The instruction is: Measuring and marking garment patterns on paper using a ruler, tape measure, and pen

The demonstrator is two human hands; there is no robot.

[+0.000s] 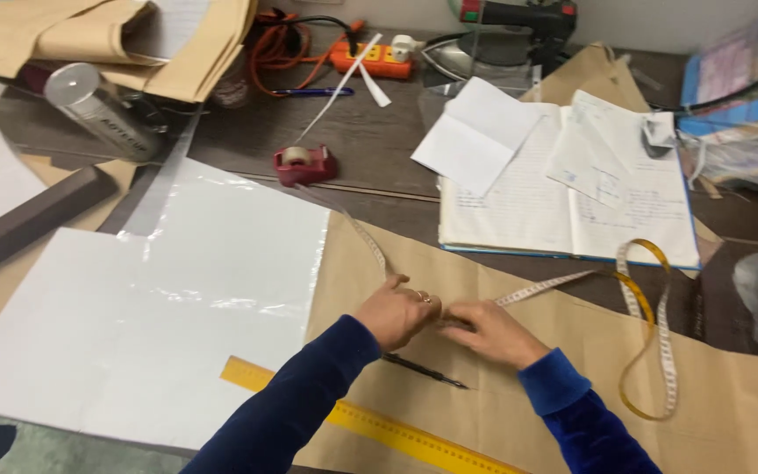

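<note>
Hands met over a sheet of brown pattern paper (572, 351) spread across the dark wooden counter (379, 149). The left hand (399, 312), in a blue velvet sleeve, rested knuckles up on the paper with its grip curled closed around a dark pen (423, 370), whose tip lay on the paper toward the person. The right hand (493, 332) lay just beside it, fingertips touching the left, its grip pinched on a measuring tape (651, 342) pressed flat to the paper. From the hands, one length of tape ran away toward a red tape dispenser (304, 164) farther back on the counter, and the other ran right, then looped in a loose yellow and white curl over the paper's right part. A yellow ruler (396, 434) lay slanted on the near edge of the brown paper, partly under the left forearm. Left of the paper lay a large glossy white sheet (160, 307). Beyond the hands sat an open notebook (563, 193) with handwritten pages and loose folded papers on top. At the back left lay a silver cylindrical can (103, 110) on its side, near folded brown paper, and an orange power strip (370, 60) with cables sat at the far edge.
</note>
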